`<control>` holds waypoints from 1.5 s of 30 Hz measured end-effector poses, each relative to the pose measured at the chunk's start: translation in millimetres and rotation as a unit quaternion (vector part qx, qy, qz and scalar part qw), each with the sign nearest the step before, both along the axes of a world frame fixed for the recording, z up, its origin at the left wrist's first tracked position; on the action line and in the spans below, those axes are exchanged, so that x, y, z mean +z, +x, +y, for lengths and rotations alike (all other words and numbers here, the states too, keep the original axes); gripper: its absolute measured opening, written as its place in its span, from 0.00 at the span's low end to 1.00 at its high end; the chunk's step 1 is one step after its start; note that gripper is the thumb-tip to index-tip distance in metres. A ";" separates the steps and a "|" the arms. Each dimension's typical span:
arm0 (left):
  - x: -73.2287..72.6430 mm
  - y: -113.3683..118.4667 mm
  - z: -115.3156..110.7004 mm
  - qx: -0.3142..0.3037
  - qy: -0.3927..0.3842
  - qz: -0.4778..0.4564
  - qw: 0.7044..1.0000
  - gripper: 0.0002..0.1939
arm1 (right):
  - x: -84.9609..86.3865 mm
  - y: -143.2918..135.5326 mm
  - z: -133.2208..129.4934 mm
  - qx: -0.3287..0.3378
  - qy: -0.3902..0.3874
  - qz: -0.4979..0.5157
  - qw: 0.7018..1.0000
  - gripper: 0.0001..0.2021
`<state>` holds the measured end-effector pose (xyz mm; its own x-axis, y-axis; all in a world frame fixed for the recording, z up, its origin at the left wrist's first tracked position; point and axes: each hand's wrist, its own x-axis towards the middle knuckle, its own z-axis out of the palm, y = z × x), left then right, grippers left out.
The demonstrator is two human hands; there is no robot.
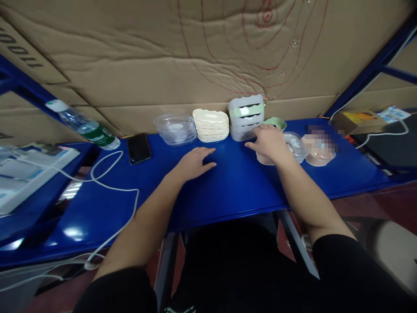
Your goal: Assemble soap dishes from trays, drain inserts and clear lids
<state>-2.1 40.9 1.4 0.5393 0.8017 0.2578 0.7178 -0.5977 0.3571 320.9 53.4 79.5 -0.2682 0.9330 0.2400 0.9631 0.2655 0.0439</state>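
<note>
My left hand (195, 164) hovers at or just above the blue table, fingers stretched apart and nothing in them. In front of it stand a stack of cream wavy-rimmed dishes (211, 126) and a stack of clear plastic pieces (176, 130). My right hand (271, 141) is spread beside a stack of grey dishes (246, 130), which has a light green one among them. Its fingertips are close to the stack; whether they touch cannot be made out. Under and behind that hand are a pink dish (265, 160), partly hidden, and green pieces (276, 123).
A clear piece (297, 148) and a pink container (321, 154), partly pixelated, lie right of my hand. A phone (139, 148), a bottle (86, 126) and a white cable (137, 198) are on the left. Cardboard (137, 78) walls the back; a carton (358, 124) stands far right.
</note>
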 end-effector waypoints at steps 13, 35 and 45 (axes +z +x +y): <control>24.4 -37.7 12.2 0.289 0.221 -0.109 0.925 0.20 | -49.7 -59.6 -22.0 0.374 -0.151 0.074 0.912 0.26; 72.1 13.5 75.1 0.141 0.192 0.012 0.971 0.07 | -44.4 -55.1 -18.6 0.354 -0.177 0.067 0.916 0.29; 82.4 14.5 34.1 0.138 0.241 -0.102 0.955 0.10 | -35.6 -53.5 -21.3 0.297 -0.098 0.136 0.940 0.24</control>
